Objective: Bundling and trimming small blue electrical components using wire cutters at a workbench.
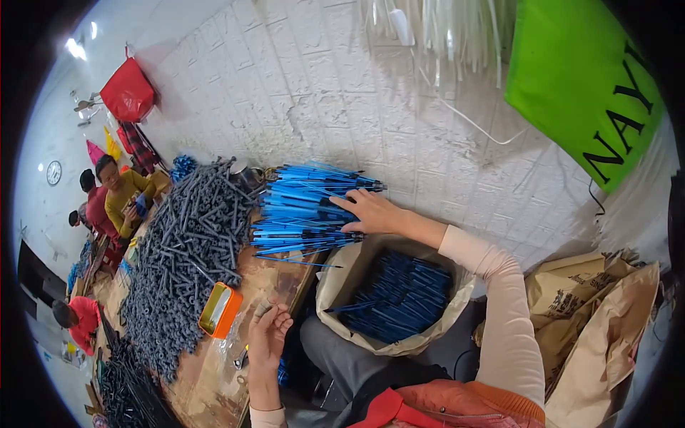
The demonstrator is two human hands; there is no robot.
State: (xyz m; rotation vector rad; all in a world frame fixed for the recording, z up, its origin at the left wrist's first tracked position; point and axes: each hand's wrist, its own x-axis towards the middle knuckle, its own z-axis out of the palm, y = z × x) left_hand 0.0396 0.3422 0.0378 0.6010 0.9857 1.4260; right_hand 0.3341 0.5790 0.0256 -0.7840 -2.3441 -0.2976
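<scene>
My right hand (372, 212) reaches over a pile of slim blue rods with dark ends (303, 207). Its fingers are spread and rest on the dark ends at the pile's right side. Lower down, my left hand (267, 335) is raised beside the table edge with thumb and fingertips drawn together. A small tan piece (263, 308) shows at its fingertips; I cannot make out what it is. Between my arms a paper sack (335, 314) stands open, holding many dark blue rods (399, 292).
A big heap of grey bolt-like pieces (193, 250) covers the wooden table (214, 378). An orange box (221, 311) lies beside it. Black rods (128, 385) lie lower left. Brown paper sacks (599, 321) stand at right. Several people (121, 196) sit further along at left.
</scene>
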